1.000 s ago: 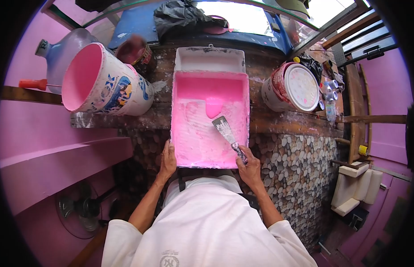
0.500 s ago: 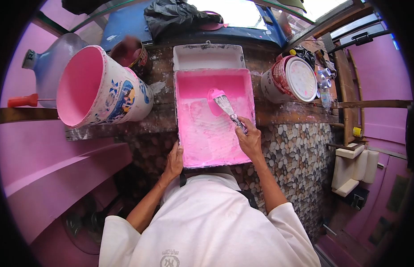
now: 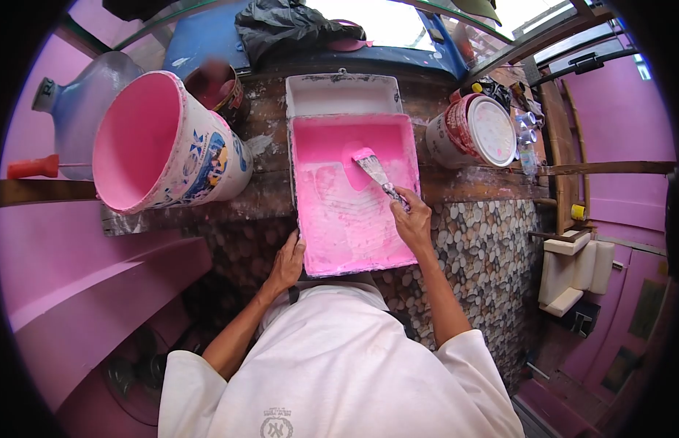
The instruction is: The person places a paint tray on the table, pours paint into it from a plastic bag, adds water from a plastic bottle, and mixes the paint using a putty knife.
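A paint tray (image 3: 339,226) coated in pink paint extends from the table edge toward my body. My left hand (image 3: 287,261) grips its near left corner from the side. My right hand (image 3: 412,219) is closed around the handle of a putty knife (image 3: 373,171), beside the tray's right wall. The knife's blade points up and left, its tip covered with pink paint, over the edge of the deeper paint pool at the tray's far part.
A large bucket (image 3: 201,157), pink inside, leans at the left beside a water jug (image 3: 91,102) and a screwdriver (image 3: 34,167). A smaller can (image 3: 214,91) is behind it. At the right stands a lidded bucket (image 3: 456,135). Black plastic (image 3: 281,33) lies at the back.
The putty knife has moved up to the paint pool, and its blade tip has picked up pink paint. My right hand has moved forward with it. My left hand stays at the tray's corner.
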